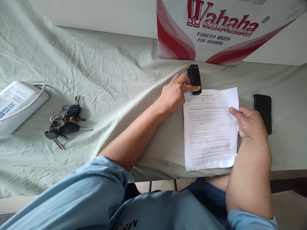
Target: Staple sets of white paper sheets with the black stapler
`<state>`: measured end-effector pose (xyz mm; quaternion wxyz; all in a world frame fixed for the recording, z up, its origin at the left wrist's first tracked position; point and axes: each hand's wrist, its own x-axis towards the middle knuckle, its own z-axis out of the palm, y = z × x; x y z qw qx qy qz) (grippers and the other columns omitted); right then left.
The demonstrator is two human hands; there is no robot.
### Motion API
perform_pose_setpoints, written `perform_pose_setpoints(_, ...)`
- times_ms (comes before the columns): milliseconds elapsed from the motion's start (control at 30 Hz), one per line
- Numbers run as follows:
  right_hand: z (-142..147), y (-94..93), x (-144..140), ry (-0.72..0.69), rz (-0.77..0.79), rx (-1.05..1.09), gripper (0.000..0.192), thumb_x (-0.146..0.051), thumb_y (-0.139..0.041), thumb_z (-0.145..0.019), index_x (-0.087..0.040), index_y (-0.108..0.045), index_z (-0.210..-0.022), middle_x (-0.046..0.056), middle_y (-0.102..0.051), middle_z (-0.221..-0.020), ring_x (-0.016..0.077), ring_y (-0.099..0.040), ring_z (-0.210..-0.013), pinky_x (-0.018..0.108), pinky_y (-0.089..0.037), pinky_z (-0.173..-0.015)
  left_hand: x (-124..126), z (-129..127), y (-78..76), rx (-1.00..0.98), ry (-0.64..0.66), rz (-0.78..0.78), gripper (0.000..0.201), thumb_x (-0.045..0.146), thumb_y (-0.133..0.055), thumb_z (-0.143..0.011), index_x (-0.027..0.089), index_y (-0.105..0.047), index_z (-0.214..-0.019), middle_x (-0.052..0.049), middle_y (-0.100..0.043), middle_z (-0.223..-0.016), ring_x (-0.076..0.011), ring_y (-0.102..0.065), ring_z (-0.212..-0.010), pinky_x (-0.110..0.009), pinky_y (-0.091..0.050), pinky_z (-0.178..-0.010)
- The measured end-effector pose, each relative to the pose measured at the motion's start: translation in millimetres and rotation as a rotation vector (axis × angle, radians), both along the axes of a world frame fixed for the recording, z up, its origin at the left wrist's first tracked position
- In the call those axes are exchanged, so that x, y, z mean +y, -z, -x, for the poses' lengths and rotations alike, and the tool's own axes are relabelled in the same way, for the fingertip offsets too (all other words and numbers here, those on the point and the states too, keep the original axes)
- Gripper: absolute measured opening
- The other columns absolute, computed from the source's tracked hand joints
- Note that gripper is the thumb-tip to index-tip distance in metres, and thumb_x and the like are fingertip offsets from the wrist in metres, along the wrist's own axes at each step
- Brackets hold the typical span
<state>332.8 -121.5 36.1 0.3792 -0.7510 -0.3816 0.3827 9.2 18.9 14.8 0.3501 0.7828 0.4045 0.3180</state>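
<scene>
My left hand [176, 91] is at a small black stapler [194, 79], with the index finger stretched across its near end and the other fingers curled against its left side. The stapler's near end is at the top edge of a printed paper stack [208, 134] headed "Overleaf Notes". My right hand [251, 123] grips the right edge of this stack, thumb on top and the other fingers mostly hidden beneath. The lower right corner of the paper curls up a little.
A black phone [263, 114] lies right of my right hand. Farther left are a bunch of keys [66, 121] and a white packet with a loop [19, 105]. Behind the stapler stands a Wahaha water carton [216, 51]. A wrinkled pale green cloth [115, 80] covers the surface.
</scene>
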Motion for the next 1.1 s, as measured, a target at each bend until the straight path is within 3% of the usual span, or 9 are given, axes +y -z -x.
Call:
perform_pose_setpoints(200,13,-11.4,2,0.061,0.008,0.014,0.054,-0.069,-0.108,-0.072,-0.025,-0.085,-0.093,0.003,-0.088,-0.086,0.0284,-0.084,-0.084,0.046,-0.074,-0.09,-9,-3,-6.4,0.16,-0.036,-0.003,0.08,-0.007,-0.048,-0.093,0.037,-0.095,-0.141,-0.01,-0.078,-0.123,-0.0311,-0.069,-0.123,-0.039,-0.057,-0.079)
perform_pose_setpoints(367,9,-31.2,-8,-0.034,0.152,0.103,0.054,-0.064,-0.116,-0.061,-0.026,-0.09,-0.09,0.007,-0.091,-0.09,0.0307,-0.086,-0.082,0.047,-0.074,-0.087,0,0,2.1,-0.059,0.019,0.04,0.067,-0.002,-0.054,-0.097,0.033,-0.096,-0.136,-0.008,-0.082,-0.119,-0.0274,-0.076,-0.12,-0.04,-0.066,-0.103)
perform_pose_setpoints(467,6,-39.5,-14,-0.09,0.223,0.147,0.053,-0.065,-0.117,-0.059,-0.027,-0.093,-0.086,0.008,-0.093,-0.091,0.0312,-0.087,-0.081,0.047,-0.075,-0.085,5,3,6.1,-0.187,0.06,0.124,0.056,0.004,-0.058,-0.101,0.028,-0.095,-0.136,-0.007,-0.085,-0.115,-0.0234,-0.08,-0.108,-0.038,-0.065,-0.105)
perform_pose_setpoints(600,13,-34.4,-9,0.039,-0.033,0.145,0.056,-0.07,-0.117,-0.055,-0.03,-0.096,-0.089,0.006,-0.094,-0.093,0.0343,-0.09,-0.091,0.056,-0.075,-0.104,8,3,5.7,-0.405,-0.011,0.309,0.032,0.038,-0.066,-0.119,0.021,-0.088,-0.135,-0.005,-0.084,-0.095,-0.0168,-0.073,-0.078,-0.033,-0.062,-0.081)
perform_pose_setpoints(700,20,-24.2,-1,0.104,-0.15,0.151,0.057,-0.068,-0.118,-0.055,-0.03,-0.096,-0.091,0.005,-0.095,-0.099,0.0354,-0.091,-0.1,0.061,-0.072,-0.116,8,2,3.6,-0.507,-0.047,0.42,0.063,0.077,-0.056,-0.121,0.021,-0.084,-0.112,-0.005,-0.076,-0.079,-0.0161,-0.068,-0.068,-0.032,-0.055,-0.066)
perform_pose_setpoints(767,22,-17.9,4,0.137,-0.186,0.15,0.057,-0.067,-0.118,-0.054,-0.029,-0.096,-0.091,0.005,-0.095,-0.099,0.0348,-0.091,-0.097,0.063,-0.072,-0.117,8,4,3.3,-0.52,-0.031,0.464,0.073,0.089,-0.055,-0.116,0.021,-0.08,-0.101,-0.003,-0.066,-0.071,-0.0162,-0.065,-0.064,-0.032,-0.051,-0.061)
perform_pose_setpoints(833,22,-13.0,6,0.173,-0.223,0.14,0.058,-0.065,-0.118,-0.053,-0.028,-0.095,-0.091,0.004,-0.095,-0.098,0.0334,-0.09,-0.093,0.064,-0.071,-0.119,8,7,4.4,-0.502,0.015,0.494,0.07,0.087,-0.064,-0.113,0.021,-0.074,-0.095,-0.002,-0.057,-0.069,-0.016,-0.064,-0.065,-0.032,-0.051,-0.061)
perform_pose_setpoints(967,22,-7.5,7,0.215,-0.28,0.132,0.059,-0.064,-0.119,-0.051,-0.027,-0.094,-0.09,0.004,-0.095,-0.098,0.031,-0.089,-0.094,0.064,-0.068,-0.123,8,15,8.1,-0.443,0.086,0.498,0.05,0.059,-0.09,-0.107,0.021,-0.064,-0.087,0.0,-0.046,-0.075,-0.0164,-0.065,-0.073,-0.034,-0.058,-0.067)
perform_pose_setpoints(1100,26,-5.3,10,0.224,-0.303,0.169,0.064,-0.062,-0.121,-0.046,-0.027,-0.093,-0.091,0.005,-0.096,-0.106,0.0303,-0.089,-0.101,0.062,-0.069,-0.123,8,14,5.5,-0.462,0.065,0.473,0.058,0.055,-0.102,-0.095,0.023,-0.056,-0.082,0.001,-0.047,-0.077,-0.0166,-0.064,-0.076,-0.034,-0.06,-0.068)
